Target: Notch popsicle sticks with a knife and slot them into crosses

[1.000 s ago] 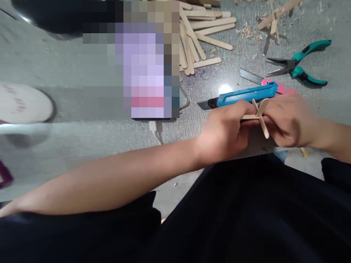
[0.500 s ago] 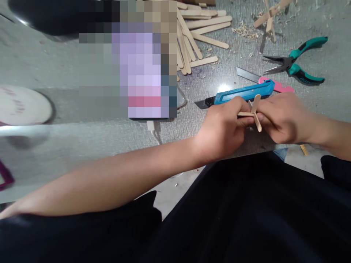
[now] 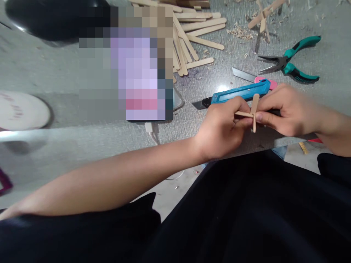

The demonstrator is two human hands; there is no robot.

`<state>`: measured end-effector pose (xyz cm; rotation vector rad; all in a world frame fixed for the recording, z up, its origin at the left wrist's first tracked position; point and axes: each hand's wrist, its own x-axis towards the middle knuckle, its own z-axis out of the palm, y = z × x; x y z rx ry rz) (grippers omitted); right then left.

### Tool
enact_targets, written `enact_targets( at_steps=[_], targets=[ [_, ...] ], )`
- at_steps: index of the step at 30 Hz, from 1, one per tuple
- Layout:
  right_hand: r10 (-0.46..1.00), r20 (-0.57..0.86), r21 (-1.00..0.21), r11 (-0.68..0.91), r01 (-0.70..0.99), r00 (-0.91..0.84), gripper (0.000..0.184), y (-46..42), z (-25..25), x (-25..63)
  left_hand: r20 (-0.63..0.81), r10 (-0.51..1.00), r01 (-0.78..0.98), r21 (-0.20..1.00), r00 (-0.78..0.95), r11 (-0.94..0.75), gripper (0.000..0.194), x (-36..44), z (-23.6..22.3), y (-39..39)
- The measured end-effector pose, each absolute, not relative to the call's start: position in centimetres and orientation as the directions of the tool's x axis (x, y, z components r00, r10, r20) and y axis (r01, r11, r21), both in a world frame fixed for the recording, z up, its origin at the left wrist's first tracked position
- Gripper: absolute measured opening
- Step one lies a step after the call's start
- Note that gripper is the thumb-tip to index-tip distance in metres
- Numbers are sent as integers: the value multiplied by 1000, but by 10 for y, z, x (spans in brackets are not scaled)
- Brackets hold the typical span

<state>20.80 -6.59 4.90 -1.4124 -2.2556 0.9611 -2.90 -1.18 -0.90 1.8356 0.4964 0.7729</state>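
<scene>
Between my hands, at the table's near edge, is a small piece made of crossed wooden craft sticks (image 3: 255,103). My left hand (image 3: 223,126) is closed and pinches one arm of it from the left. From the right, the thumb and forefinger of my right hand (image 3: 287,111) close on the piece near its crossing point; part of the joint is hidden by fingertips. Just beyond my hands lies a blue utility knife (image 3: 238,91) with its blade out to the left. Partly under it is a pink craft knife (image 3: 267,82), blade showing.
Pliers with green handles (image 3: 285,63) lie open at the right. Behind are loose craft sticks (image 3: 203,25), wood shavings (image 3: 241,32) and another crossed-stick piece (image 3: 263,17). At left are a pixelated patch, a white cable plug (image 3: 148,127) and a white rounded object (image 3: 23,110).
My right hand's fingers have opened out and shifted at the joint, and the lower stick has turned to point more straight down. My left hand keeps its hold.
</scene>
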Motion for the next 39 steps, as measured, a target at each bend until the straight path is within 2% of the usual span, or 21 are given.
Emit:
enact_targets(
  at_steps=[4,5,7,9,11,14,18,25,29,33,36,39],
  targets=[
    [958,86,-813,227,535,-275,27,-58,58,215,103,682,-70,995,724,-76,27,-26,-3,-12],
    [966,109,-829,217,514,-233,22,-57,58,216,94,672,-81,995,734,-50,28,-26,-2,-12],
    [970,115,-855,207,476,-215,28,-56,57,217,103,637,-106,994,764,-35,30,-26,0,-11],
    [959,110,-867,221,447,-261,32,-55,54,218,114,609,-126,992,785,-23,32,-26,1,-9],
    [937,127,-866,265,424,-327,27,-55,51,218,125,599,-141,990,791,-21,36,-27,1,-7],
    [900,104,-873,286,394,-423,26,-53,50,219,157,593,-151,987,790,-61,39,-28,1,-4],
    [883,24,-893,230,387,-468,29,-53,54,218,206,628,-153,978,750,-139,43,-30,-4,-3],
    [862,77,-874,300,382,-502,27,-59,55,214,360,639,-149,921,680,-360,40,-29,-2,-8],
    [848,41,-938,215,272,-528,26,-60,51,208,430,665,-129,882,611,-453,40,-28,-3,-11],
    [882,36,-966,151,209,-469,31,-62,46,202,519,626,-193,836,582,-514,36,-28,-7,-10],
    [907,26,-955,148,259,-421,37,-64,43,200,523,611,-196,831,594,-521,37,-30,-8,-10],
    [911,-51,-945,88,314,-409,42,-65,42,198,512,614,-203,840,601,-502,36,-31,-7,-11]
  ],
)
